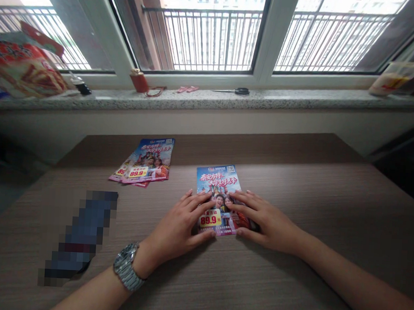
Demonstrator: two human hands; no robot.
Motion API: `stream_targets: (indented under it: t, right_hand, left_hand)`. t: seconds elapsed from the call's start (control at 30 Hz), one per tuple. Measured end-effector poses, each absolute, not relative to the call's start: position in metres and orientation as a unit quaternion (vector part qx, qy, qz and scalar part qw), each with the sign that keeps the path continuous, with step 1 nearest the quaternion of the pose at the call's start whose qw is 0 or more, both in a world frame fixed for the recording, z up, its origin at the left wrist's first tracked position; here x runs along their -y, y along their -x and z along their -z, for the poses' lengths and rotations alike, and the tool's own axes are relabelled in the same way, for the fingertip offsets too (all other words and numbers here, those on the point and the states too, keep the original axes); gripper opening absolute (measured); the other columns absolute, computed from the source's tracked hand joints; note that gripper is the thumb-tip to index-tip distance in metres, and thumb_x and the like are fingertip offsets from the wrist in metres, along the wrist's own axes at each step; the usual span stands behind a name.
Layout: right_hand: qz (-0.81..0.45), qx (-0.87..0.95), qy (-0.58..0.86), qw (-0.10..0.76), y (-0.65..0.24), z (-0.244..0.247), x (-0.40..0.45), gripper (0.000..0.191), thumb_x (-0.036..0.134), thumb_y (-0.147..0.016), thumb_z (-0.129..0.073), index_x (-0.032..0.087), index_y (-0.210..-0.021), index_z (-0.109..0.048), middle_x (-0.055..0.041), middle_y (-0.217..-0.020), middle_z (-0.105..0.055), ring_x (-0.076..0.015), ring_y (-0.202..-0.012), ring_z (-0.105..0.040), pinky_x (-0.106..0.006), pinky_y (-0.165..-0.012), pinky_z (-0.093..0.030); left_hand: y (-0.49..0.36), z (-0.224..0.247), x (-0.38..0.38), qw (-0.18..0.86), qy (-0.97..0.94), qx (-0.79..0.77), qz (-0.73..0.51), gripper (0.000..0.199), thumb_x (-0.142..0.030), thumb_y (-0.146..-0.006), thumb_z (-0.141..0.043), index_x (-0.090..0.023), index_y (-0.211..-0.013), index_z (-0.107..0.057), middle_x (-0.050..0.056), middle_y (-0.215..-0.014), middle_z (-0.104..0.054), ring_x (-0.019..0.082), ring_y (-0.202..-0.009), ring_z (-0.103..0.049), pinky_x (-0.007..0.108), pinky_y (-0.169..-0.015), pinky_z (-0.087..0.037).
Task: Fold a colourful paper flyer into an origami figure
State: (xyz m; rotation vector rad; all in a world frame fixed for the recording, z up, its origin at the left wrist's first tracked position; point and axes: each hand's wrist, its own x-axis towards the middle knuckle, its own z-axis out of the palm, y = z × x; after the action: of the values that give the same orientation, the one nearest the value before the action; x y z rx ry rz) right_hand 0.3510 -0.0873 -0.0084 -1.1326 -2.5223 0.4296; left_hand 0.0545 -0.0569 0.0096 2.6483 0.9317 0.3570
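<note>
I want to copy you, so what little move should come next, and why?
Perhaps the right hand should slip its thumb under the near edge of the flyer: the thumb is close to that edge, and this hand and the left hand lie open on top, not pinching it.

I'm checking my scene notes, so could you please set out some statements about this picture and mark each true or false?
1. The left hand and right hand both touch a flyer. True.
2. The wristwatch is on the right arm. False: the metal-band wristwatch is on the left.
3. Scissors lie on the windowsill. True.
4. The other flyers lie right of both hands. False: the other flyers lie left of them.
</note>
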Motion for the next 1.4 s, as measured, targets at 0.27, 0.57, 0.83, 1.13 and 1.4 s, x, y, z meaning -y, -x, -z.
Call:
stream_targets:
  t: [0.27,0.57,0.83,1.13,1.4]
  right_hand:
    - [-0.154,0.883,0.398,0.197,-0.3497,0.0061,0.0883,0.064,0.041,-0.093,-0.068,0.032,-0.153,-0.045,-0.0095,-0.16,-0.044,-0.0295,-0.147,-0.042,-0.059,-0.121,-0.032]
    - [-0.153,0.879,0.4,0.211,-0.3506,0.0079,0.0872,0.055,0.034,-0.098,-0.061,0.032,-0.151,-0.047,-0.0098,-0.157,-0.048,-0.0293,-0.146,-0.044,-0.058,-0.121,-0.034]
    - [-0.148,0.887,0.388,0.203,-0.3528,0.0074,0.088,0.065,0.043,-0.093,-0.068,0.027,-0.151,-0.046,-0.0128,-0.157,-0.047,-0.0307,-0.148,-0.04,-0.059,-0.121,-0.033]
    - [-0.142,0.874,0.375,0.276,-0.3558,0.0109,0.0864,0.028,0.022,-0.1,-0.054,0.027,-0.125,-0.066,-0.0098,-0.139,-0.065,-0.0258,-0.133,-0.059,-0.049,-0.111,-0.048]
    - [-0.133,0.858,0.393,0.303,-0.3535,0.005,0.0898,0.018,0.026,-0.103,-0.052,0.024,-0.113,-0.068,-0.0079,-0.125,-0.074,-0.0226,-0.109,-0.071,-0.041,-0.093,-0.057]
  left_hand:
    - [-0.0544,-0.0109,0.0559,0.154,-0.926,-0.32,-0.129,0.065,-0.049,-0.096,-0.063,-0.03,-0.153,-0.041,0.008,-0.159,-0.044,0.027,-0.148,-0.039,0.057,-0.127,-0.022]
    - [-0.0535,-0.0107,0.0555,0.144,-0.931,-0.308,-0.131,0.061,-0.049,-0.094,-0.065,-0.033,-0.15,-0.047,0.008,-0.158,-0.046,0.029,-0.146,-0.042,0.059,-0.125,-0.025]
    - [-0.054,-0.011,0.0552,0.154,-0.924,-0.322,-0.14,0.048,-0.048,-0.1,-0.057,-0.034,-0.146,-0.053,0.005,-0.155,-0.049,0.027,-0.143,-0.046,0.058,-0.124,-0.027]
    - [-0.054,-0.0149,0.0549,0.151,-0.931,-0.301,-0.139,0.068,-0.066,-0.087,-0.067,-0.035,-0.145,-0.054,0.007,-0.153,-0.052,0.032,-0.139,-0.05,0.063,-0.122,-0.026]
    - [-0.0544,-0.0078,0.0527,0.135,-0.925,-0.299,-0.194,0.03,-0.024,-0.101,-0.055,-0.033,-0.129,-0.065,0.002,-0.135,-0.067,0.021,-0.122,-0.063,0.055,-0.117,-0.036]
